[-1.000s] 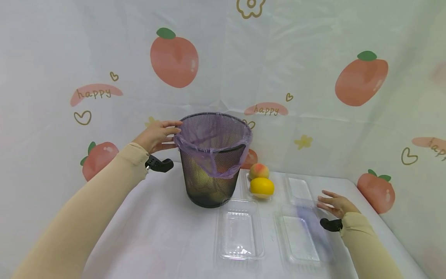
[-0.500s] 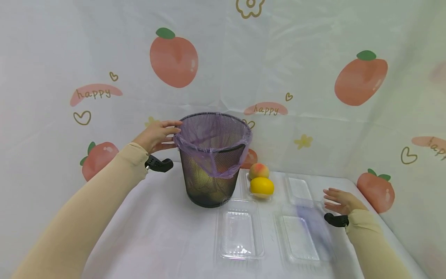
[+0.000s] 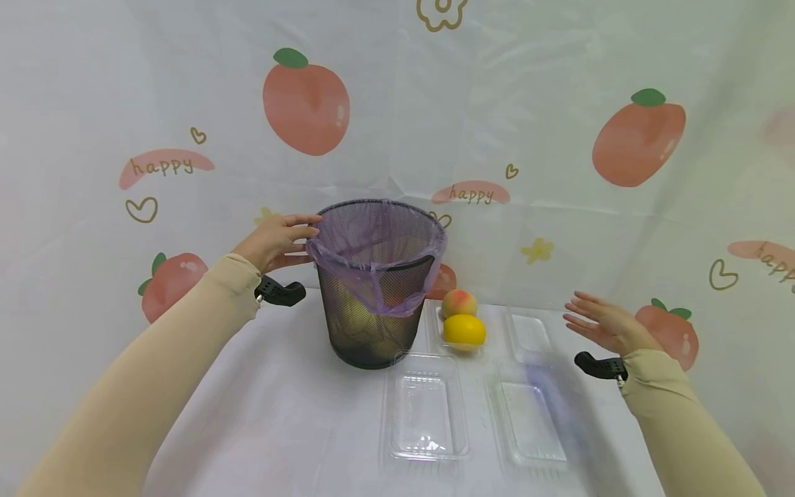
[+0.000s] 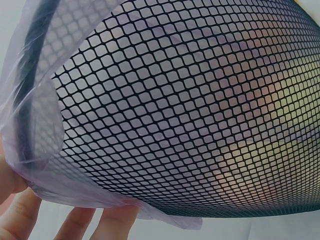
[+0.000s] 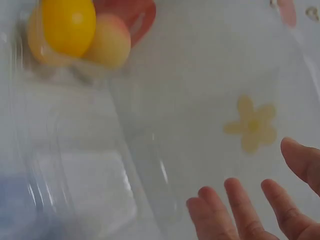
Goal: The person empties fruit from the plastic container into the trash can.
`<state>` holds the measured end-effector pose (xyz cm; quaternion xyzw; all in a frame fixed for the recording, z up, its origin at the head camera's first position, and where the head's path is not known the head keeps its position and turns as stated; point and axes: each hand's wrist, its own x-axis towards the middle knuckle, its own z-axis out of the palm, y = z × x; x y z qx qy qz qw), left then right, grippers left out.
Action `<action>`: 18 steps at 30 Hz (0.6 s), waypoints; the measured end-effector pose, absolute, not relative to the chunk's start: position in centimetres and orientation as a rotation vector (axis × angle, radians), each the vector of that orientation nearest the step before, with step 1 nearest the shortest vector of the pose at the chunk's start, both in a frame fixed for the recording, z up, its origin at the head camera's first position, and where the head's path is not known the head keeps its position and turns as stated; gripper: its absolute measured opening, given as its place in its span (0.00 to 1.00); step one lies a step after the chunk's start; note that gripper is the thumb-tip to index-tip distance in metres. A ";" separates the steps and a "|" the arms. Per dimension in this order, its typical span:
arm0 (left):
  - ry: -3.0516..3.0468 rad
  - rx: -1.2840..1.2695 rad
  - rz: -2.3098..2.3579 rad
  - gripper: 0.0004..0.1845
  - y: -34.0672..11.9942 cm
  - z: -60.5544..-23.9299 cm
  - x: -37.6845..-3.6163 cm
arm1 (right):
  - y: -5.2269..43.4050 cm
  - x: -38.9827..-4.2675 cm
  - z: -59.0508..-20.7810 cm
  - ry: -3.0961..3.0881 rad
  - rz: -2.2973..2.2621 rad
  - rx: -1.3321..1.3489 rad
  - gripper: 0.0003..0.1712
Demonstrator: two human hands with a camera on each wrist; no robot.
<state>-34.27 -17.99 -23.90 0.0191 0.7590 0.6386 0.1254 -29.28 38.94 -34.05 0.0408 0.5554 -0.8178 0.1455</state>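
1. Backdrop sheet point(image 3: 559, 83): white, printed with peaches, hearts and "happy", hangs behind and to the right of everything.
2. Desk point(image 3: 279, 414): white cloth cover, carries all items.
3. Mesh bin point(image 3: 373, 324): black wire, upright, left of centre on the desk. Yellowish shapes show through the mesh low inside; can't tell what they are.
4. Purple bag liner point(image 3: 373, 238): thin plastic, folded over the bin rim, hanging loose down the front; left wrist view shows it draped over the mesh point(image 4: 190, 110).
5. Clear trays: one point(image 3: 425, 411) just in front of the bin, one point(image 3: 534, 421) to its right with a bluish blur across it, a smaller one point(image 3: 531, 335) behind that.
6. Left hand point(image 3: 276, 241): at the bin's left rim, fingers curled onto the liner edge, grip closed on the liner; fingertips point(image 4: 75, 225) show under the plastic fold.
7. Right hand point(image 3: 605, 324): raised above the desk's right side, near the small tray, well apart from the bin; fingers straight and spread, grip apart, holding nothing.
8. Lemon point(image 3: 464, 331): yellow, in a clear tray just right of the bin.
9. Peach point(image 3: 459, 302): right behind the lemon, touching it.
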 end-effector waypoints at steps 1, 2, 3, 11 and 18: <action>2.212 0.055 1.860 0.29 -18.0 -23.9 -34.3 | 38.5 -29.3 -33.8 1.547 -2.372 0.059 0.13; 2.211 0.053 1.862 0.29 -18.0 -23.9 -34.3 | 38.0 -29.4 -33.7 1.510 -2.375 0.009 0.13; 2.211 0.052 1.860 0.29 -18.0 -23.9 -34.3 | 37.4 -29.5 -33.5 1.499 -2.367 -0.024 0.15; 2.205 0.037 1.867 0.28 -18.0 -23.8 -34.2 | 32.3 -30.3 -34.0 1.760 -2.152 -0.033 0.23; 2.205 0.031 1.870 0.28 -17.9 -23.8 -34.3 | 29.9 -31.2 -35.6 1.927 -1.954 0.036 0.37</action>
